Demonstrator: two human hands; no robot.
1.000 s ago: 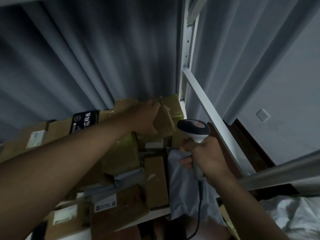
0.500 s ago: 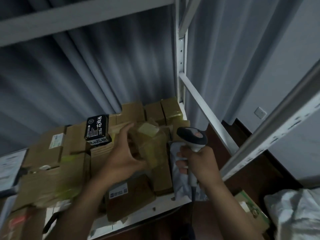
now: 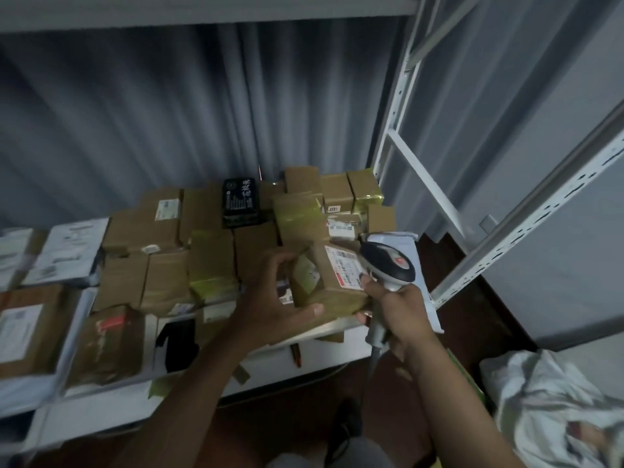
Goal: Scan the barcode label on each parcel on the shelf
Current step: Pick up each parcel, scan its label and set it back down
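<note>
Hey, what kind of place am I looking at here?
Probably a parcel storeroom: a white metal rack shelf crowded with taped brown cardboard parcels, and a grey handheld barcode scanner aimed at one.

Small white sticker (image 3: 333,209) on a brown box beyond the held parcel read "2201"; other labels were too blurred.

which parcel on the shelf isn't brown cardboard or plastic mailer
The black box with white print, standing at the back against the curtain; its neighbours are brown cartons.

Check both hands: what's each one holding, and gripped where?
Left hand grips a small cardboard parcel by its left end, thumb along the bottom edge. Right hand is wrapped around the handle of the barcode scanner.
</note>
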